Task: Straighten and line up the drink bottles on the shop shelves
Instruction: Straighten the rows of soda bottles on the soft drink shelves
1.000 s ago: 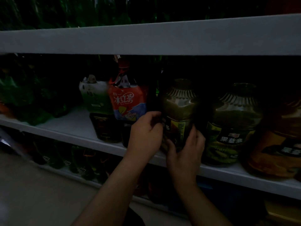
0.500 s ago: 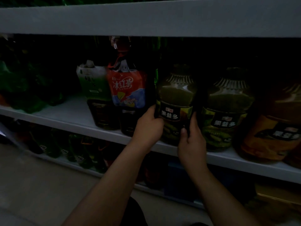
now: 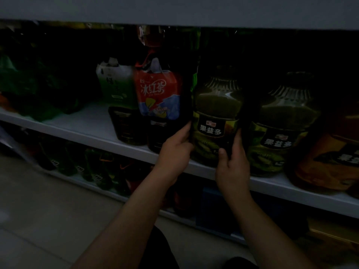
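Note:
A big green juice bottle point(image 3: 216, 113) with a dark label stands at the front edge of the white middle shelf point(image 3: 87, 125). My left hand point(image 3: 175, 152) grips its left side low down, and my right hand point(image 3: 232, 162) holds its right side with the thumb on the label. A matching green bottle point(image 3: 279, 129) stands just to its right, then an orange one point(image 3: 330, 158). To the left stand a red-labelled iced tea bottle point(image 3: 159, 96) and a green-and-white labelled bottle point(image 3: 116, 88).
The scene is dim. Dark green bottles point(image 3: 29, 94) crowd the shelf's left end. The shelf above point(image 3: 174, 10) hangs low over the bottle tops. Small green bottles point(image 3: 93, 167) line the lower shelf, with boxes point(image 3: 330, 233) at lower right. Tiled floor point(image 3: 48, 220) lies at the left.
The green juice bottle has been turned so its label now faces front. My hands shifted from its front to its two sides, and the view dropped lower.

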`<state>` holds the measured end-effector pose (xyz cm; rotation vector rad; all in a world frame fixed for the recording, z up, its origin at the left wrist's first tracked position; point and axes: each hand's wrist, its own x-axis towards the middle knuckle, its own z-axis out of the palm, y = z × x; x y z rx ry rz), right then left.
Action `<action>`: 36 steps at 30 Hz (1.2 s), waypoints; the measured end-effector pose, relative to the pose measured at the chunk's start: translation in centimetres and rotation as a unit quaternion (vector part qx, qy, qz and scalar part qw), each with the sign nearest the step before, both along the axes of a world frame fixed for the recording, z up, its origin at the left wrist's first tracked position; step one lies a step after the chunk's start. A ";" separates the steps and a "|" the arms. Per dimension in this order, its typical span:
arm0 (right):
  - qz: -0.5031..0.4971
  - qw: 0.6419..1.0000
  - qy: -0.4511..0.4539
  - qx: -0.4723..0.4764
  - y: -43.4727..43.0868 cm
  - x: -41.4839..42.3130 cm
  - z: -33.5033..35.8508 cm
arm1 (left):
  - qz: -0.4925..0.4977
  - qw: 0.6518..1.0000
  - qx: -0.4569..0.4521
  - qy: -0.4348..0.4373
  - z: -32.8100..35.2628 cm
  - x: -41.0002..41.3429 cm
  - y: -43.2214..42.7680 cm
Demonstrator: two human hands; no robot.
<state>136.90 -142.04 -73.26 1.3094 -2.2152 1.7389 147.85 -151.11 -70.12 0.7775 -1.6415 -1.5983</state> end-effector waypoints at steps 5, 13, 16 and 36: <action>-0.046 0.988 0.100 -0.106 2.9 2.2 -4.0 | 0.045 0.992 0.122 0.002 -3.4 5.0 -1.1; 0.183 0.947 0.118 0.236 0.9 3.6 -12.4 | 0.122 0.953 0.202 -0.189 -14.2 8.4 -4.1; 0.152 0.958 0.097 0.225 -2.6 4.6 -12.4 | 0.092 0.956 0.166 -0.223 -17.9 7.2 -4.3; 0.136 0.865 0.125 0.467 -8.8 3.0 -10.6 | 0.103 0.953 0.101 -0.268 -21.4 10.4 -6.7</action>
